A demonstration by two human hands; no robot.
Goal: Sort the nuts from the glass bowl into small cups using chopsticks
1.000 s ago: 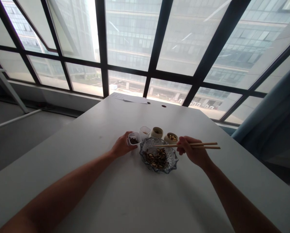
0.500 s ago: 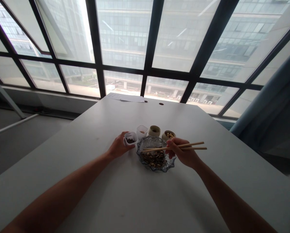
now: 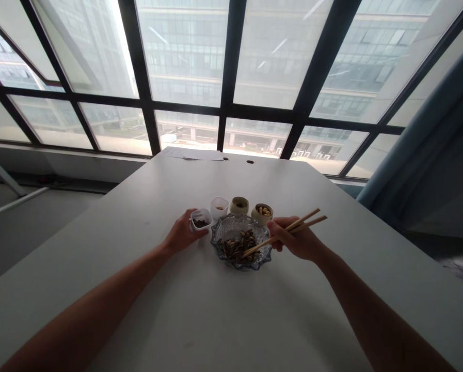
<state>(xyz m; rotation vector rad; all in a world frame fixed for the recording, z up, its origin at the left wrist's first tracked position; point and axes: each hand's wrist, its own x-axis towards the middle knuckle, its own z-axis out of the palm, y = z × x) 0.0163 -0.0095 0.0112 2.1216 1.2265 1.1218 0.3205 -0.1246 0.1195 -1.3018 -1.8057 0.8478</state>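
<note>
Chopsticks (image 3: 261, 245) slant into the glass bowl (image 3: 235, 224), tips to the left

Farthest left among the things in use, the left hand (image 3: 180, 235) grasps a white plastic cup (image 3: 208, 219), its fingers behind and the thumb along the near side. The cup has a rounded-square mouth, faces upward and holds small dark pieces; whether its base touches the table (image 3: 216, 320) cannot be told.

Just to its right and a little farther off stands a second plastic cup (image 3: 218, 213), upright, with a little something pale at the bottom.

Next, nearer the person, comes the bowl, clear with a scalloped rim. It sits upright on the table, with brown, elongated pieces (image 3: 231, 250) heaped loosely in it. The chopsticks' tips are close together over the near right part of that heap and seem to touch it.

Behind the bowl is a round beige pot (image 3: 239, 210), upright, its contents too dark to make out. Right of that, another beige pot (image 3: 260, 218) holds light-brown nuts, close behind the bowl's right rim.

At the right, the right hand (image 3: 296, 240) grips the pair of chopsticks around the middle. Their long axis runs diagonally: the tips point left, down and toward the person, while the thick ends rise to the right and away, beyond the hand. The two sticks lie nearly parallel, spreading slightly at the thick ends.
</note>
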